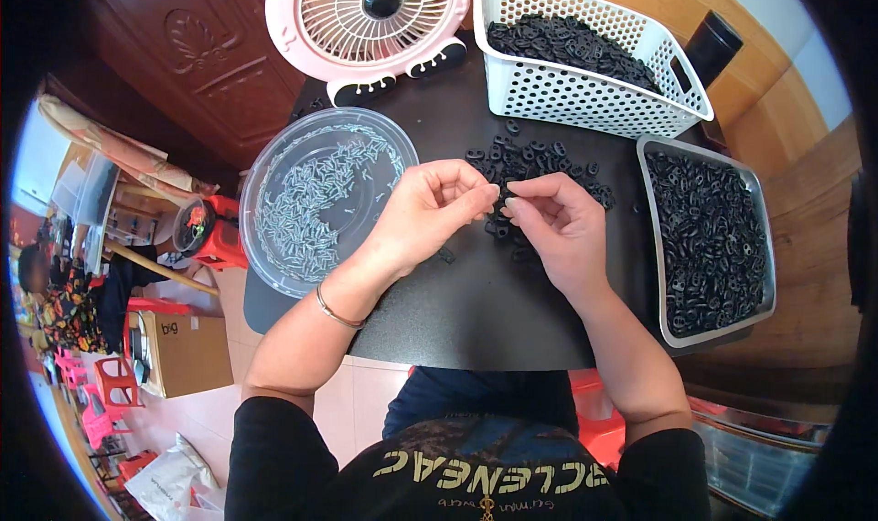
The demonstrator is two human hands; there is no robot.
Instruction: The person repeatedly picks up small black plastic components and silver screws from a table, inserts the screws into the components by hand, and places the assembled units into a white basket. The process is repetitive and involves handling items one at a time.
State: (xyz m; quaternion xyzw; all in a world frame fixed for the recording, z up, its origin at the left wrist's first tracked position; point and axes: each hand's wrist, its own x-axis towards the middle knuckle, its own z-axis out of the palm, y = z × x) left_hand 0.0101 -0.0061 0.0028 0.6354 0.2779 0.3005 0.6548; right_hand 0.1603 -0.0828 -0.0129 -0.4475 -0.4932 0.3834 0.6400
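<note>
A person is sitting at a dark, matte tabletop point(476, 311), working with both hands brought together above its middle. The left hand point(425, 212) and the right hand point(558, 224) are meeting fingertip to fingertip, pinching something small between them; it looks like a black ring-shaped part point(502, 212), possibly with a small metal screw, though the piece is too tiny to be sure.

Just behind the hands, a loose pile of black ring parts point(530, 169) is lying on the tabletop. To the left, a round clear plastic bowl point(265, 182) is holding many small silvery screws point(320, 201). At the back, a white perforated plastic basket point(585, 96) is roughly half full of similar black pieces. On the right, a shallow grey metal tray point(764, 247) is heaped with more of them, glossy and tangled.

Judging from the full containers and the pile, plenty of work appears to remain; which container holds finished pieces cannot be told.

A pink desk fan point(370, 18) is standing at the far edge.
</note>
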